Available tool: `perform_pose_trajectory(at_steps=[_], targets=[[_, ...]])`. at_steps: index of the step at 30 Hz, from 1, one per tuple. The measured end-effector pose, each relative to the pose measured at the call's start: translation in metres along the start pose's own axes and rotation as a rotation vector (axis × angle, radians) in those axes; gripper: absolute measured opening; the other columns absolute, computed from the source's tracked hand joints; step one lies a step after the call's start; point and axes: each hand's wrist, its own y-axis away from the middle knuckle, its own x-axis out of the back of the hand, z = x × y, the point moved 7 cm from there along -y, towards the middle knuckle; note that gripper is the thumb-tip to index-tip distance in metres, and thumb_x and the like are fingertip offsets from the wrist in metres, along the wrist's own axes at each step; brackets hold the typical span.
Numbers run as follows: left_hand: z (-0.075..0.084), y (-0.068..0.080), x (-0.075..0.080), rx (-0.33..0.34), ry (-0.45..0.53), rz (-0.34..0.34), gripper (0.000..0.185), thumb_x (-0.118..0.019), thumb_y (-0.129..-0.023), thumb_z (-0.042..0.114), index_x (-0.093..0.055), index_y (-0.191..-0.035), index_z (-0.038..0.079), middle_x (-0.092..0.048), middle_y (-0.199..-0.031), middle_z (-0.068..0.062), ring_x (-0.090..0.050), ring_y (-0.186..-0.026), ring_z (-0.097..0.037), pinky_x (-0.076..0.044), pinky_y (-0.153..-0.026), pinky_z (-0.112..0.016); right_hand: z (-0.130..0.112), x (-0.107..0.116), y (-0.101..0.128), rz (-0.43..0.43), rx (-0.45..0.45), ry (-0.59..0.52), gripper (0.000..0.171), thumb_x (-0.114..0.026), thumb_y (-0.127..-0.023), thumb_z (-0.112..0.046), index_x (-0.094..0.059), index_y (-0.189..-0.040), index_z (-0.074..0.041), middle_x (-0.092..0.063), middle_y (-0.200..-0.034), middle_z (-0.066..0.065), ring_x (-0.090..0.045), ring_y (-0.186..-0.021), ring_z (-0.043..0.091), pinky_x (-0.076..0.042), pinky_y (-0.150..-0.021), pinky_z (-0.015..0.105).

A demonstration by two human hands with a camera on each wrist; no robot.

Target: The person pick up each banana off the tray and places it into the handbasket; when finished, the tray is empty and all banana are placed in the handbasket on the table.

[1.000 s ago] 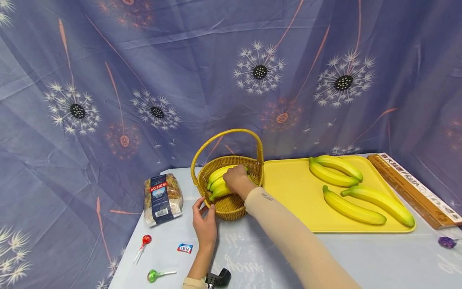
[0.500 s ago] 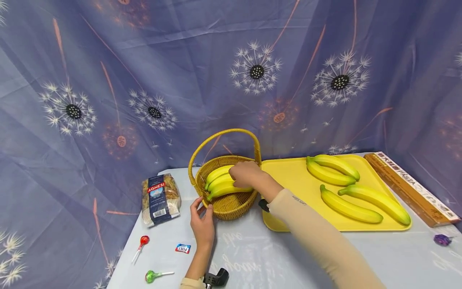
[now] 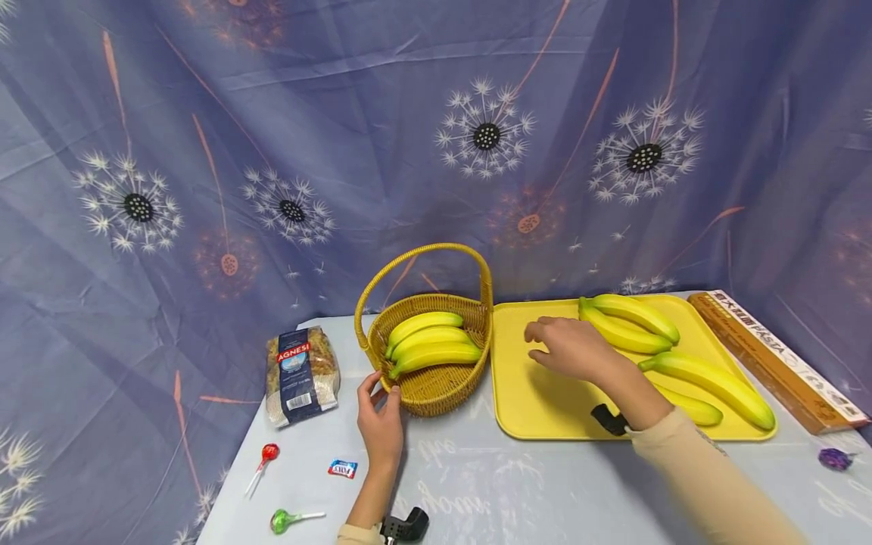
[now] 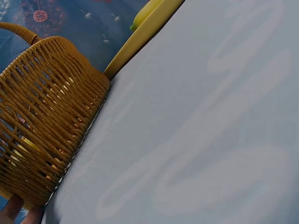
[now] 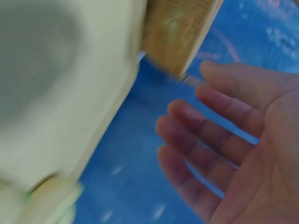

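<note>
Three bananas [image 3: 439,354] lie in the basket [image 3: 436,406], just beyond the left hand [image 3: 380,433], whose thumb and fingers pinch its side. Over the tray [image 3: 521,401], the right hand [image 3: 568,350] hangs empty, fingers apart and slightly bent, other bananas [image 3: 715,384] to its right. Left of the left hand sits a bag [image 3: 300,378].

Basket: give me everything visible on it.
The basket is golden-brown and woven, wicker by its look, with a rounded body and one tall arched handle standing up over it. The left-wrist view shows gaps in the weave. It stands upright on the pale tablecloth, beside the yellow tray. Three bananas lie side by side inside, toward the back, leaving floor bare in front. The left hand holds its near-left side.
</note>
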Motion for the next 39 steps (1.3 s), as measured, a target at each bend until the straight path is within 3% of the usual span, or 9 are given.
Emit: perform_pose_trajectory(at_steps=[5, 11, 16, 19, 25, 35, 39], targets=[[0.002, 0.001, 0.001, -0.003, 0.004, 0.005, 0.039, -0.061, -0.093, 0.007, -0.051, -0.13, -0.001, -0.05, -0.133, -0.013, -0.056, -0.11, -0.033, -0.048, -0.078, -0.017, 0.049, -0.009, 0.05, -0.012, -0.11, -0.02, 0.027, -0.074, -0.084, -0.028, -0.067, -0.107, -0.017, -0.065, -0.1, 0.001, -0.059, -0.075, 0.017, -0.046, -0.056, 0.037], [0.003, 0.001, 0.002, -0.002, 0.001, 0.01, 0.04, -0.061, -0.093, 0.008, -0.051, -0.13, -0.002, -0.05, -0.133, -0.013, -0.056, -0.11, -0.033, -0.048, -0.079, -0.016, 0.09, -0.021, 0.101, -0.03, -0.223, -0.03, 0.033, -0.075, -0.081, -0.025, -0.066, -0.108, -0.01, -0.064, -0.104, 0.009, -0.061, -0.087, 0.03, -0.048, -0.063, 0.049], [0.0, 0.002, 0.001, 0.011, -0.007, 0.007, 0.04, -0.061, -0.093, 0.01, -0.051, -0.131, 0.0, -0.05, -0.133, -0.011, -0.056, -0.11, -0.03, -0.048, -0.079, -0.017, 0.106, -0.032, 0.12, -0.084, -0.264, -0.093, 0.046, -0.077, -0.078, -0.027, -0.063, -0.117, -0.007, -0.062, -0.108, 0.014, -0.061, -0.09, 0.034, -0.048, -0.066, 0.052], [0.001, 0.002, 0.0, 0.005, -0.001, 0.004, 0.04, -0.062, -0.093, 0.009, -0.051, -0.131, -0.001, -0.05, -0.133, -0.012, -0.056, -0.11, -0.032, -0.048, -0.079, -0.017, 0.11, -0.036, 0.123, -0.11, -0.273, -0.119, 0.051, -0.076, -0.079, -0.028, -0.06, -0.124, -0.009, -0.064, -0.105, 0.009, -0.059, -0.083, 0.027, -0.046, -0.061, 0.047], [0.001, 0.001, 0.0, 0.003, 0.019, 0.011, 0.04, -0.062, -0.093, 0.007, -0.052, -0.13, -0.002, -0.05, -0.133, -0.013, -0.056, -0.11, -0.036, -0.048, -0.079, -0.016, 0.098, -0.036, 0.108, -0.114, -0.215, -0.154, 0.047, -0.075, -0.079, -0.027, -0.06, -0.123, -0.016, -0.06, -0.091, -0.003, -0.052, -0.074, 0.014, -0.042, -0.059, 0.036], [0.002, 0.002, 0.0, -0.006, 0.013, 0.013, 0.04, -0.061, -0.092, 0.006, -0.052, -0.13, -0.002, -0.05, -0.133, -0.015, -0.056, -0.11, -0.038, -0.048, -0.078, -0.016, 0.036, -0.009, 0.047, -0.059, -0.077, -0.189, 0.047, -0.076, -0.081, -0.031, -0.06, -0.125, -0.025, -0.063, -0.101, -0.006, -0.059, -0.089, 0.013, -0.048, -0.068, 0.037], [-0.009, -0.001, 0.0, -0.009, 0.014, 0.004, 0.04, -0.061, -0.094, 0.011, -0.052, -0.131, 0.003, -0.049, -0.134, -0.012, -0.055, -0.111, -0.034, -0.049, -0.079, -0.02, 0.004, 0.01, 0.015, -0.043, 0.001, -0.174, 0.05, -0.074, -0.082, -0.035, -0.058, -0.129, -0.026, -0.064, -0.107, -0.006, -0.06, -0.093, 0.015, -0.049, -0.068, 0.038]])
